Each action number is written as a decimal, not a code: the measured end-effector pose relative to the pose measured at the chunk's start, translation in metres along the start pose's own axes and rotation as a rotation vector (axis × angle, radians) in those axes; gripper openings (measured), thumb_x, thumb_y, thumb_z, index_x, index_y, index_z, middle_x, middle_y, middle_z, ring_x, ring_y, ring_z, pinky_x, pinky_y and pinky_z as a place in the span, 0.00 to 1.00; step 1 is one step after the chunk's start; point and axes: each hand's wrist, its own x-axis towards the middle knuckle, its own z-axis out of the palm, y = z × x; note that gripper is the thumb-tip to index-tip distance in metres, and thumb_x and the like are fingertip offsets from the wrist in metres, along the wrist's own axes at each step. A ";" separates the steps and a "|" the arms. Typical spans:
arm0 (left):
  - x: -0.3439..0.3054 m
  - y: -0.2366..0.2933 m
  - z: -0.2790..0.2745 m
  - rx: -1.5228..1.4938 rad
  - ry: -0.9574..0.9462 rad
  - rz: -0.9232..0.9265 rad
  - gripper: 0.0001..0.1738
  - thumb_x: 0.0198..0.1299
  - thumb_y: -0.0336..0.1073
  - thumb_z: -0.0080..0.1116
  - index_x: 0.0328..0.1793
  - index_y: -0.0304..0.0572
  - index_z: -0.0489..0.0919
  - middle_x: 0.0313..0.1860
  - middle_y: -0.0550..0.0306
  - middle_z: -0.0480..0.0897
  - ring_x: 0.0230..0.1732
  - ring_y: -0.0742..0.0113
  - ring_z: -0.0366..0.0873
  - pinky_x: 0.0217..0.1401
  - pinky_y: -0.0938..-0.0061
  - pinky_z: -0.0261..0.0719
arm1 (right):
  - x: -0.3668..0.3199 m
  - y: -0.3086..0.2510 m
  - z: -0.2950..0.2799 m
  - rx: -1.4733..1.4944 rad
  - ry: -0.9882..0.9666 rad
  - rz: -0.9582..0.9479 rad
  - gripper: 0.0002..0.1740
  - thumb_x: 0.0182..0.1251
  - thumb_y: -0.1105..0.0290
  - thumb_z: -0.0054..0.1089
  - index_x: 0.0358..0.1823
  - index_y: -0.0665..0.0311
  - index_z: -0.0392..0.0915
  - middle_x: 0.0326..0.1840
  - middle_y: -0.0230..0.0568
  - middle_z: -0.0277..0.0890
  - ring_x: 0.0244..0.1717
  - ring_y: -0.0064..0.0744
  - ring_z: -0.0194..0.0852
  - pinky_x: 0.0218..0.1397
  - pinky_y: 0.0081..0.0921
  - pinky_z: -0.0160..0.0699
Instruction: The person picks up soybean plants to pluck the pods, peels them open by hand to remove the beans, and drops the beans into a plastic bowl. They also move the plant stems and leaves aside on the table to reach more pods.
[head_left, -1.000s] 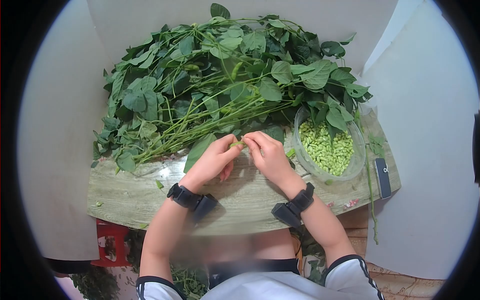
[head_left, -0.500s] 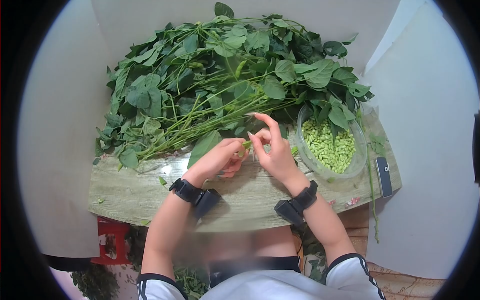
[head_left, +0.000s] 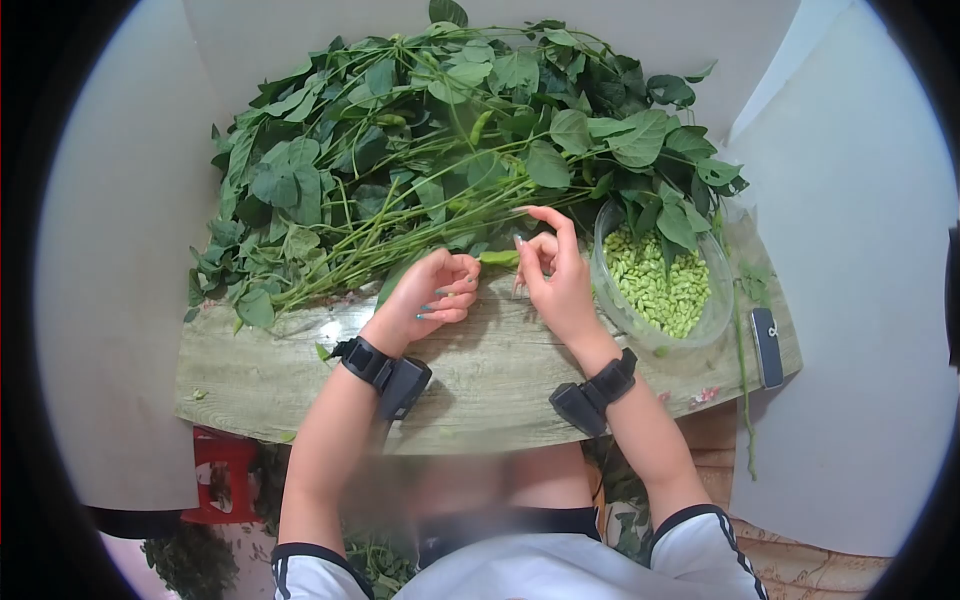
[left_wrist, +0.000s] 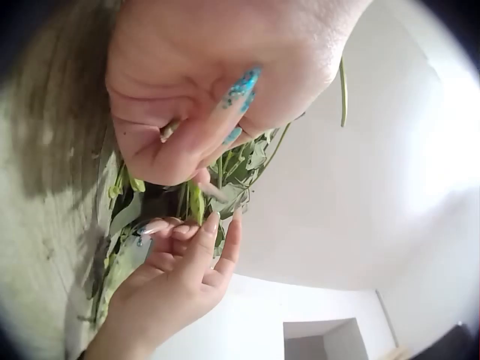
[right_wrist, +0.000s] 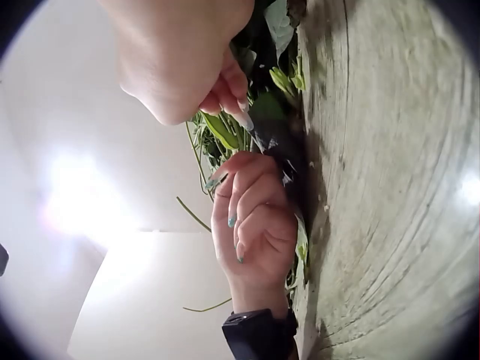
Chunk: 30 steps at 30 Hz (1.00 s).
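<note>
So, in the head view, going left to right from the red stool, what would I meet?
Red stool → left hand → green pod → right hand → clear bowl of green beans → dark phone.

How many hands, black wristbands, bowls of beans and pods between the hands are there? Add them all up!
Hands: 2
Black wristbands: 2
Bowl of beans: 1
Pod between the hands: 1
Total: 6

Brt overall, R-wrist view glare (right_wrist: 82,199), dk corners (head_left: 25,40)
</note>
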 end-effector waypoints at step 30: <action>-0.130 -0.083 0.040 2.430 0.010 0.611 0.15 0.66 0.47 0.60 0.34 0.46 0.74 0.28 0.60 0.76 0.32 0.63 0.77 0.32 0.70 0.79 | -0.140 -0.111 -0.144 0.010 -0.285 0.409 0.15 0.74 0.77 0.53 0.60 0.66 0.74 0.27 0.28 0.73 0.22 0.14 0.69 0.24 0.15 0.68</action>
